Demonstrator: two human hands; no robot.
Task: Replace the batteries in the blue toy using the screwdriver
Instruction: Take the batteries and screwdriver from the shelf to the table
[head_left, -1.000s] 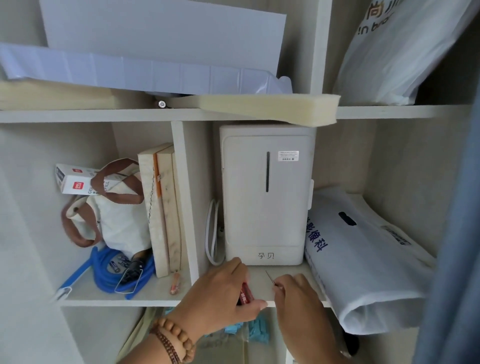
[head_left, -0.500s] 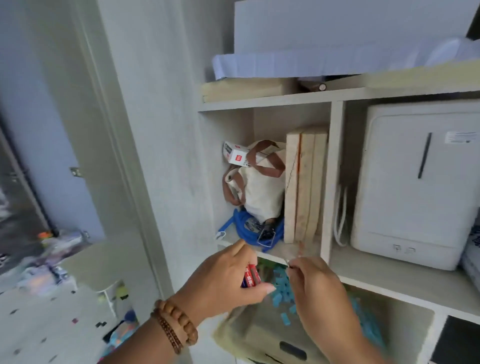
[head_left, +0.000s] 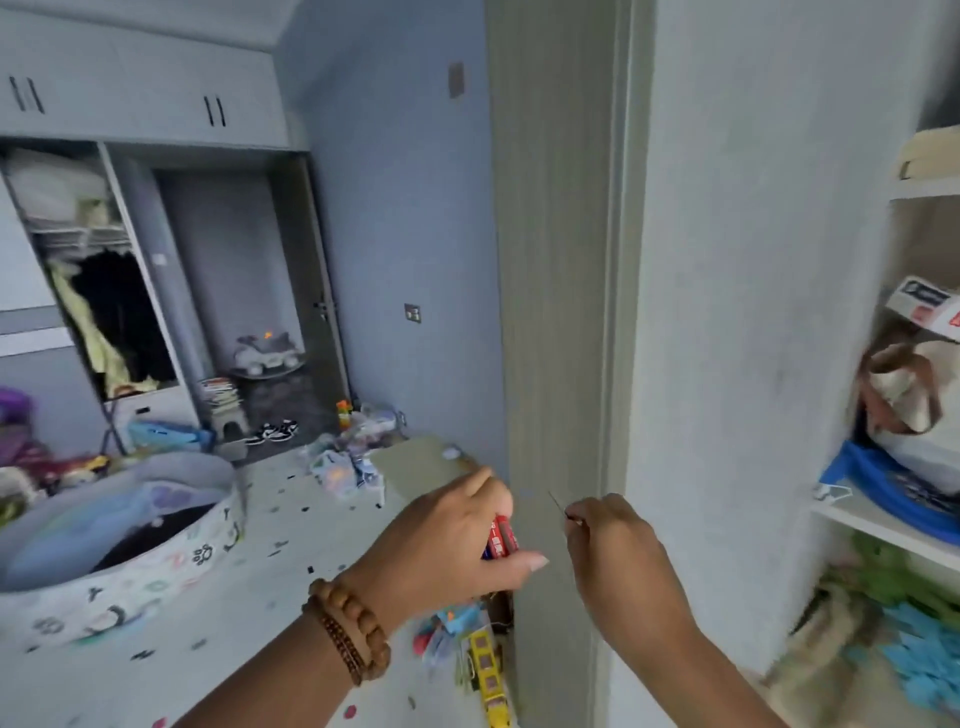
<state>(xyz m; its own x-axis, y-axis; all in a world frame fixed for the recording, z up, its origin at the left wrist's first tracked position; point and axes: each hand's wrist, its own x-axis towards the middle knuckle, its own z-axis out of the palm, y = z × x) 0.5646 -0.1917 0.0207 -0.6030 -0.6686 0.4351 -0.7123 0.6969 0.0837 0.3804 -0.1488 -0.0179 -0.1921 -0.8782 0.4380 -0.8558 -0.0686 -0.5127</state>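
A single head-worn wide-angle camera looks forward and slightly down from standing height, close over both forearms, facing a grey door frame (head_left: 550, 312) (room floor (head_left: 311, 545) at left, shelf unit (head_left: 883, 519) at right). No second view overlaps it.

A small pack of red-wrapped cylindrical batteries with white printing (head_left: 501, 538) sits clasped in the left hand (head_left: 452, 545), its upper ends poking out between the curled fingers and the thumb, tilted slightly to the left. Just beside it, a thin, dark metal screwdriver shaft (head_left: 558, 503) juts up and to the left from the pinched fingertips of the right hand (head_left: 618, 556); its handle is hidden inside the hand. Batteries and shaft are near each other but apart.
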